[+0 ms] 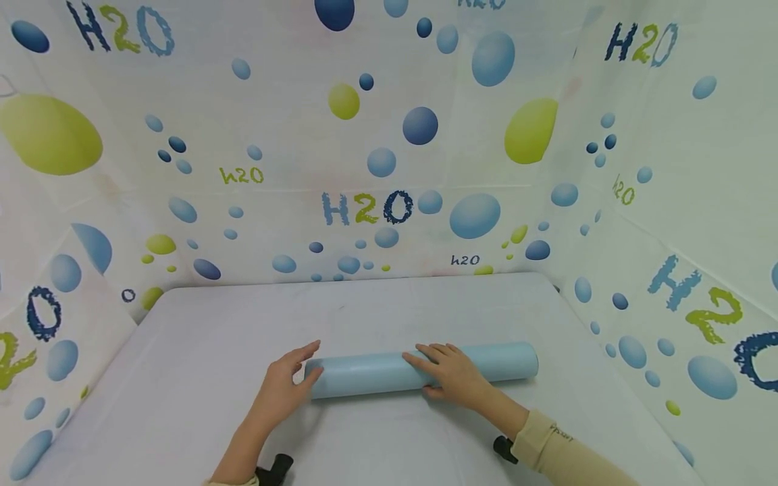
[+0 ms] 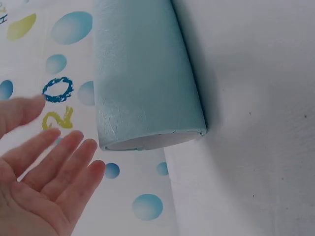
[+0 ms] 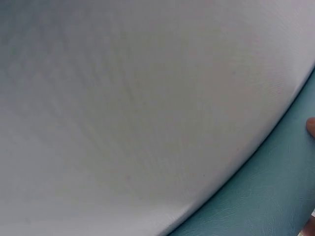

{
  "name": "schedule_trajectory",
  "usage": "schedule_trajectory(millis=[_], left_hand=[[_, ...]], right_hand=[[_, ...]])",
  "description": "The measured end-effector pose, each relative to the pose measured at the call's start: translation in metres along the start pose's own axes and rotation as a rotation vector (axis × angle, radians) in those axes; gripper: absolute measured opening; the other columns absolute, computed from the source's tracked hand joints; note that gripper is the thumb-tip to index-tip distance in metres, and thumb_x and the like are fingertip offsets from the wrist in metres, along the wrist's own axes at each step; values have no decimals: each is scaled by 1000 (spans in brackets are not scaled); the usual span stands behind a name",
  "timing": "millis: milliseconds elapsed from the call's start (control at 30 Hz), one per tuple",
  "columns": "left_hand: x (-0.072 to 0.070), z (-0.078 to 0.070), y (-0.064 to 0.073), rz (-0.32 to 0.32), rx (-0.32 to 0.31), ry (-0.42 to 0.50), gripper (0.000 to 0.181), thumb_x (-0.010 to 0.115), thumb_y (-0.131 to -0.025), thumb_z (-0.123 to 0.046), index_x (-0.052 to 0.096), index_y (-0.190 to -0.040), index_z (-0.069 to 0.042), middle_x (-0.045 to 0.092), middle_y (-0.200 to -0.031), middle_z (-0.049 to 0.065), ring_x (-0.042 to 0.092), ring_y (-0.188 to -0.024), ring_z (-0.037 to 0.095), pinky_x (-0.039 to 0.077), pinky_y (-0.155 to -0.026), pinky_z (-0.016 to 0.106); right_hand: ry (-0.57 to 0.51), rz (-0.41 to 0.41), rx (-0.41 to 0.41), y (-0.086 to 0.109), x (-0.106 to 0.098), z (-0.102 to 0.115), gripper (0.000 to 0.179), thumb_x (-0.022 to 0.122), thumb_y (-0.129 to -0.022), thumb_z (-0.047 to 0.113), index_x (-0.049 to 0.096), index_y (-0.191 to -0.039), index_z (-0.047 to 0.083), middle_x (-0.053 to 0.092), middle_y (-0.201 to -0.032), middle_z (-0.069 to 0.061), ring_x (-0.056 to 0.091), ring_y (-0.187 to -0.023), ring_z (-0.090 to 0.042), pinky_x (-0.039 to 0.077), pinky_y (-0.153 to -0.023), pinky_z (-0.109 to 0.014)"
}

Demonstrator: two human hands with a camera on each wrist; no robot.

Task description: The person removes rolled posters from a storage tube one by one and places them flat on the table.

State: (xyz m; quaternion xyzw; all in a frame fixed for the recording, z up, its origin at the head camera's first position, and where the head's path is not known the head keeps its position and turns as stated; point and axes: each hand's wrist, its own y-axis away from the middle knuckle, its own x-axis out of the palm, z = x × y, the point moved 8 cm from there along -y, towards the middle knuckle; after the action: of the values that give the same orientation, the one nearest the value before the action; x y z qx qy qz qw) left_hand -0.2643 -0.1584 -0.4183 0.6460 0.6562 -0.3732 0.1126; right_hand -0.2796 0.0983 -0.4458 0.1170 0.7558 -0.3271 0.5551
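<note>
A long light blue hollow roll (image 1: 365, 374) lies crosswise on the white-covered table. In the left wrist view its open end shows a pale inside below the smooth blue outer surface (image 2: 147, 73). My left hand (image 1: 286, 385) is just beside the left end, fingers extended and spread, palm facing the roll; a gap separates them in the left wrist view. My right hand (image 1: 456, 378) rests on the roll right of its middle, fingers laid over the top and thumb at the near side. Only bits of that hand edge into the right wrist view, beside the blue surface (image 3: 261, 191).
White cloth covers the table (image 1: 231, 337). Behind and at both sides hangs a white curtain (image 1: 286, 121) printed with blue and green bubbles and "H2O" lettering. Black wrist devices (image 1: 276, 469) show below both hands.
</note>
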Motion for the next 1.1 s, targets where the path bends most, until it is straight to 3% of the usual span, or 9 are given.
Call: schedule_trajectory(millis=[133,267,533,667,800,1100], left_hand=[[-11,14,2,-71,-135,79,38,58,-90,-11,52,-126,1,60,-117,17,58,-105,31,48,-86,42],[-15,29,6,-86,-270,100,37,54,-92,-15,52,-126,1,60,-116,17,58,-105,31,46,-88,42],[-3,58,17,-21,-447,221,43,50,-95,-29,53,-122,3,61,-114,19,62,-99,23,53,-76,35],[7,68,23,50,-536,306,45,44,-96,-31,52,-122,5,60,-114,20,61,-101,25,52,-80,37],[13,70,26,103,-566,369,43,44,-97,-24,52,-120,11,61,-110,22,61,-101,30,51,-81,40],[24,77,26,148,-580,390,44,43,-97,-22,48,-120,16,57,-113,27,57,-104,35,51,-81,38]], right_hand=[[0,-20,-5,0,-2,1,74,77,-71,36,46,-135,19,55,-123,-8,55,-104,-26,49,-79,-47],[5,-17,-3,0,-1,0,74,77,-71,37,45,-136,19,55,-123,-8,55,-104,-26,49,-80,-48],[11,5,15,-1,0,-2,75,76,-72,38,43,-137,20,54,-125,-8,55,-105,-26,48,-82,-46],[14,8,16,-1,1,-2,75,76,-72,39,43,-137,20,54,-125,-8,55,-105,-27,48,-81,-46],[10,8,15,0,2,-1,76,76,-71,39,43,-137,19,54,-124,-9,55,-105,-27,48,-81,-48],[-14,-37,4,-1,0,0,77,78,-69,37,45,-136,18,55,-123,-12,56,-102,-29,49,-79,-49]])
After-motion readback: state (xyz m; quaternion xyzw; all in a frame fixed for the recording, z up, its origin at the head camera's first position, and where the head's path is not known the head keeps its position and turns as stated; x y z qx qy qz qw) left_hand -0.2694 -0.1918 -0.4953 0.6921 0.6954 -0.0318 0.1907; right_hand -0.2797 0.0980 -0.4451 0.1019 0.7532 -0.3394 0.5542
